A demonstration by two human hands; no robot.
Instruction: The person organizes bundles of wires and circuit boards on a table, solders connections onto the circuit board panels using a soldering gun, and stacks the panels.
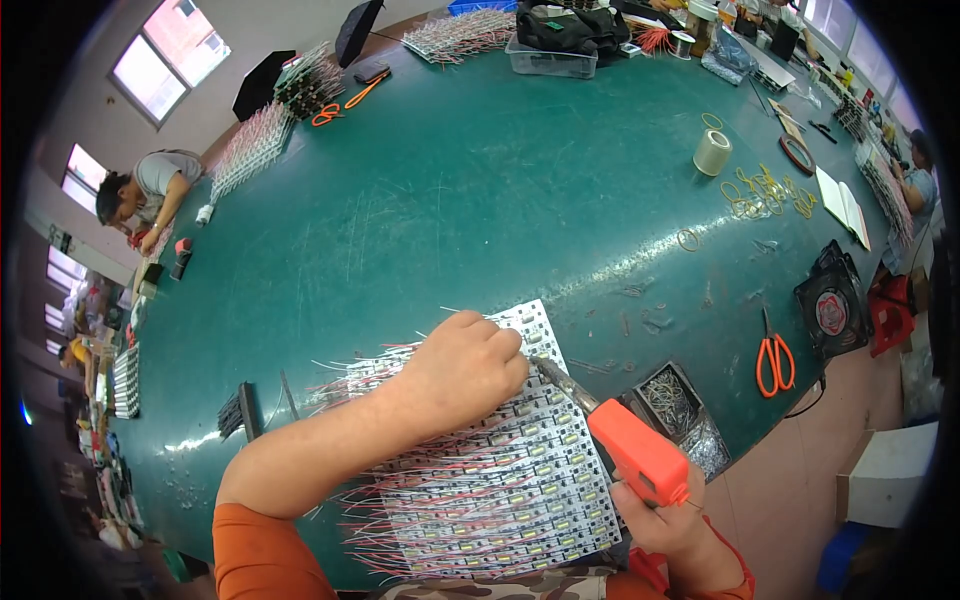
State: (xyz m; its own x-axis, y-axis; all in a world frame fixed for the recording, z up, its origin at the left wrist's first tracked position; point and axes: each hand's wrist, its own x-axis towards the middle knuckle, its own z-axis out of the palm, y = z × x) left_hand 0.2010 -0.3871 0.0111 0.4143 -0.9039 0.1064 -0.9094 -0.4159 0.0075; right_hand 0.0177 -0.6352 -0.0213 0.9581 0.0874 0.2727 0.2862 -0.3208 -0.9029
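A white panel of small LED strip boards [520, 470] with thin red and white wires lies on the green table [480, 200] at its near edge. My left hand [465, 365] rests fisted on the panel's upper part, fingers pinched on a wire or board near the top rows. My right hand [665, 525] grips an orange-handled soldering iron [625, 440]. Its metal tip [540, 365] points up-left and meets the panel right beside my left fingers.
A black tray of solder scraps [675, 410] sits right of the panel, orange scissors [775, 360] and a small black fan [830, 305] beyond. A tape roll [712, 152], rubber bands [760, 195] and a notebook [843, 205] lie far right. Another person [145, 195] leans at the left edge.
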